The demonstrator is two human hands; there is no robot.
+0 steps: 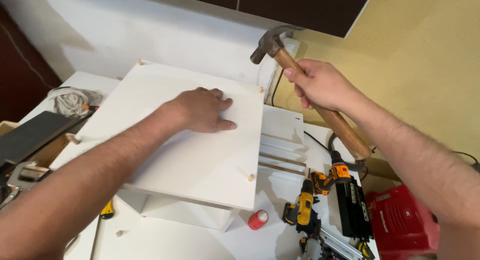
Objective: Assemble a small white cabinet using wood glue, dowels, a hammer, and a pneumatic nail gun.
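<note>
Pressing down on a white panel (190,155), hammer (305,85) raised beside it.
Big white board lies flat over a white box on the worktable (165,240), wooden dowels (251,178) poking from its edges. Left hand (202,110) rests palm-down on the board, fingers spread, gripping nothing. Right hand (320,84) is wrapped tight around the wooden handle, steel head up above the panel's far right corner. Yellow drills (302,212) and a small red cap (258,219) sit just right.

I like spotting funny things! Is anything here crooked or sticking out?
Yes. Small wooden dowels poke out from the edges of the white panel under the left hand, so it isn't pushed fully home. One loose dowel lies on the table. The right hand holds a raised hammer.
</note>
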